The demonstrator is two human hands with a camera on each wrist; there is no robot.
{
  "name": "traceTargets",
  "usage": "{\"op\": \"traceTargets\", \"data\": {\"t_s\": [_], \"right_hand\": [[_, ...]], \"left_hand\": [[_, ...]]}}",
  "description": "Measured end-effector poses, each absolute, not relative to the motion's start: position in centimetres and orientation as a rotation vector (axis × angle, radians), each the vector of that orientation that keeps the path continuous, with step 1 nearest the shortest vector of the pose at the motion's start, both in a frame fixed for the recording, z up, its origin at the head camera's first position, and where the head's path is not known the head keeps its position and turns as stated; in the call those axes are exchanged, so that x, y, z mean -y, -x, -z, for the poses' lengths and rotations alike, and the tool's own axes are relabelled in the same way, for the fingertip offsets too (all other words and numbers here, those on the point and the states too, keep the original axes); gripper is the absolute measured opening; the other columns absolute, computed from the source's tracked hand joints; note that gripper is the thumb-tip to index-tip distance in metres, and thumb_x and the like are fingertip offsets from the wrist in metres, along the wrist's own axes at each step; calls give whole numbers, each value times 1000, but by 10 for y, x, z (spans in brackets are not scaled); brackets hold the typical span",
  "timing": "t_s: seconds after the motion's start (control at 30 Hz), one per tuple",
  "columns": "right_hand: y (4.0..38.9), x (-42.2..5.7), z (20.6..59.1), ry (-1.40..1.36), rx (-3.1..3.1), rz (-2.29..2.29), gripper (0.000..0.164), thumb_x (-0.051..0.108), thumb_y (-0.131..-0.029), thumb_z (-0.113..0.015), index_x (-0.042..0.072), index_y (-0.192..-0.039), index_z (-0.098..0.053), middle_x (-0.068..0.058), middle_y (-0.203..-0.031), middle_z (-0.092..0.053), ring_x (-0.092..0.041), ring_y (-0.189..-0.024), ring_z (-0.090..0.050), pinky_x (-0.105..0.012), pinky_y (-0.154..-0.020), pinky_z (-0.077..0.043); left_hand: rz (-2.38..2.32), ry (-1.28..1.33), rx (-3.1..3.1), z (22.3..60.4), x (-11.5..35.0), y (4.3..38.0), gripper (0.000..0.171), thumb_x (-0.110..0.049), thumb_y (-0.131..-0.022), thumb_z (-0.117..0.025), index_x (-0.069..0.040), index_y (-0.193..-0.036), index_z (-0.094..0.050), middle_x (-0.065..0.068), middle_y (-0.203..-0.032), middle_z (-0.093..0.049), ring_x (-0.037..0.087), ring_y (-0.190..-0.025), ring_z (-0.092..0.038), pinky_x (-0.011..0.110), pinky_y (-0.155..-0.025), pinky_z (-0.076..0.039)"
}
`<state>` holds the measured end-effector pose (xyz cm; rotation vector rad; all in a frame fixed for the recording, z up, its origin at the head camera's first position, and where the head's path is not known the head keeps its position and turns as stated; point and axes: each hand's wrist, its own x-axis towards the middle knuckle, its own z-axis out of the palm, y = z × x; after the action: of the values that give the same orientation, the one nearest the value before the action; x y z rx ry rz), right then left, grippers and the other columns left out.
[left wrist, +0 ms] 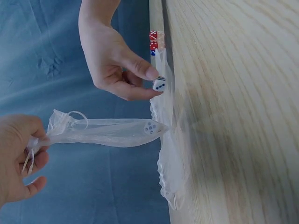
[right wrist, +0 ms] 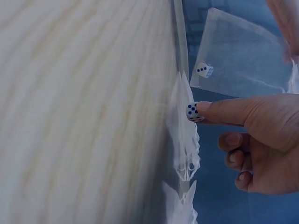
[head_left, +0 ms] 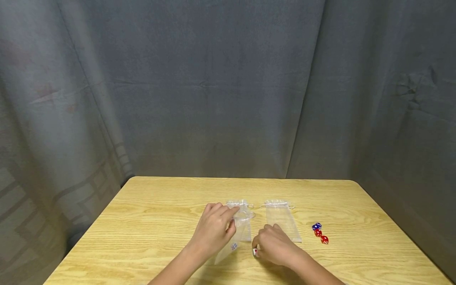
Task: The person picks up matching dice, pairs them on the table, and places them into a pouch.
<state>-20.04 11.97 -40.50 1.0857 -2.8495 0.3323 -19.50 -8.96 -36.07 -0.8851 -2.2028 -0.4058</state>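
My left hand (head_left: 216,226) grips the gathered top of a sheer white drawstring pouch (left wrist: 110,132), which hangs above the table. Inside its bottom end lies a white die (left wrist: 150,128) with blue pips. Pinched between thumb and finger of my right hand (head_left: 276,244) is a second white die (right wrist: 194,112), also with dark blue pips; one red pip shows on it in the head view. That die is held to the right of the hanging pouch, outside it. Behind my hands, two more sheer pouches lie flat, a left one (head_left: 246,233) partly covered and a right one (head_left: 281,217).
To the right on the wooden table (head_left: 356,253) sit blue dice (head_left: 316,226) and red dice (head_left: 324,240), close together. Grey curtains (head_left: 213,99) hang behind the table's far edge and along both sides.
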Motion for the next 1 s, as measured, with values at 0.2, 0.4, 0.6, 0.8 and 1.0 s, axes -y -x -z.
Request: {"op": "traceTargets", "data": {"t_s": [0.2,0.4,0.6,0.8,1.0], "right_hand": [[203,-120,403,-941,2755,-326,16,23,-68,-79,18,-83,-74,12,-72,-59,-6,-68,-44,-24,-60,-29],[205,-119,402,-766,2677,-349,14,23,-71,-78,19,-83,-73,10,-73,-60,-6,-66,-40,-27,-63,-32],[206,-118,397,-590,2578,-418,15,24,-70,-79,19,-84,-73,12,-68,-55,-5,-64,-39,-25,-62,-30],[208,-119,392,-517,2426,-528,19,19,-69,-80,16,-86,-73,9,-71,-57,-7,-67,-42,-28,-64,-34],[209,-119,391,-488,2314,-586,22,14,-67,-82,13,-87,-73,10,-72,-57,-6,-68,-39,-27,-63,-35]], "left_hand": [[401,888,2219,361,89,195,29,-6,-73,-66,-8,-101,-69,-5,-78,-66,7,-67,-49,29,-76,-43],[393,892,2230,361,89,194,28,-6,-74,-66,-8,-102,-69,-6,-77,-66,6,-68,-50,29,-77,-43],[405,898,2225,361,90,194,28,-6,-73,-66,-7,-101,-69,-5,-78,-67,6,-67,-49,30,-77,-43],[408,900,2220,362,89,195,27,-7,-73,-67,-6,-100,-70,-4,-79,-67,7,-68,-51,30,-77,-43],[404,893,2227,362,88,195,27,-7,-73,-67,-7,-100,-70,-4,-79,-67,7,-68,-50,30,-76,-42]]}}
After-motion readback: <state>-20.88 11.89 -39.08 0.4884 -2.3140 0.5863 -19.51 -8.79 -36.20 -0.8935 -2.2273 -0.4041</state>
